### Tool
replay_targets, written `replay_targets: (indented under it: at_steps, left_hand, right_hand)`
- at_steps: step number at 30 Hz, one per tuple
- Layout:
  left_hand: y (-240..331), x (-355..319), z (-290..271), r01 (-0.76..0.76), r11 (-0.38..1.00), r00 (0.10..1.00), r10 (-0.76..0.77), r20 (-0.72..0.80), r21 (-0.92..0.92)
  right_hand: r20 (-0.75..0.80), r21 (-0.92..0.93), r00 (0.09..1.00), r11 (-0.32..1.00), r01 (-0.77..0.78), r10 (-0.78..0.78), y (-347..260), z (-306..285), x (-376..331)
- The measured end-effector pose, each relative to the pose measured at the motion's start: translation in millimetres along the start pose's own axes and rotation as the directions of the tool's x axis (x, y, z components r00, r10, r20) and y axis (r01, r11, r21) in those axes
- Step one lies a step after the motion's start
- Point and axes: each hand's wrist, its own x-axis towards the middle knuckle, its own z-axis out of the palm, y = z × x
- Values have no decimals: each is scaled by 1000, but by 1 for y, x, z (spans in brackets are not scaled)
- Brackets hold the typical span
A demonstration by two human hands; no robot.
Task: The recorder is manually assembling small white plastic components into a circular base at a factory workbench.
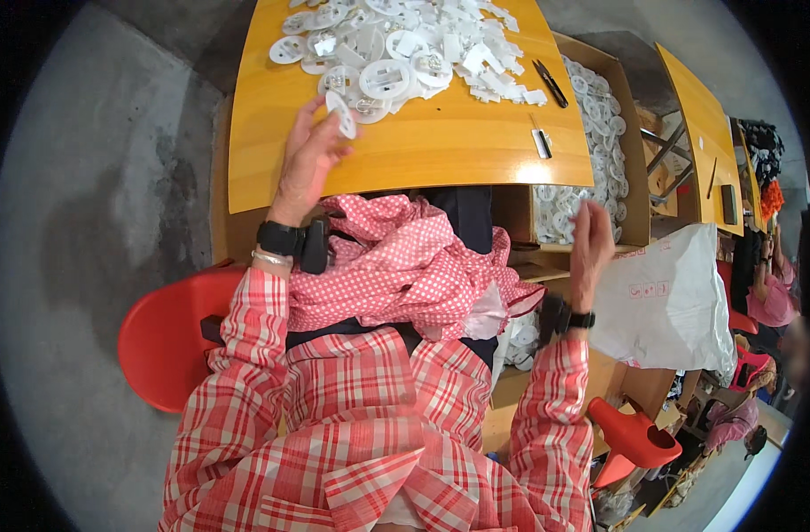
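Note:
My left hand (307, 164) pinches a white round plastic disc (341, 115), tilted on edge, above the near left part of the yellow table (405, 152). Just beyond it lies a heap of similar white discs (385, 80) and small white pieces (485, 62); some discs show metal parts inside. My right hand (591, 248) is off the table's right edge, in front of a cardboard box (634, 151) filled with white discs (607, 133). Its fingers are drawn together and slightly blurred; whatever may be between them cannot be made out.
Black-handled pliers or cutters (551, 84) and a small white-and-black tool (541, 142) lie at the table's right. Pink dotted cloth (396, 266) covers my lap. A white plastic bag (666, 301) hangs at right, near red chairs (631, 439). Other people sit farther right.

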Motion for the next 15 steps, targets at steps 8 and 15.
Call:
replay_targets:
  at_steps: [8,15]
  left_hand:
    - [-25,-25,16,373,829,899,-212,382,-416]
    - [-37,-25,12,385,775,891,-169,422,-501]
  right_hand:
    - [260,-144,868,871,469,-424,-71,123,93]
    - [334,-408,823,717,565,-459,-56,158,122]
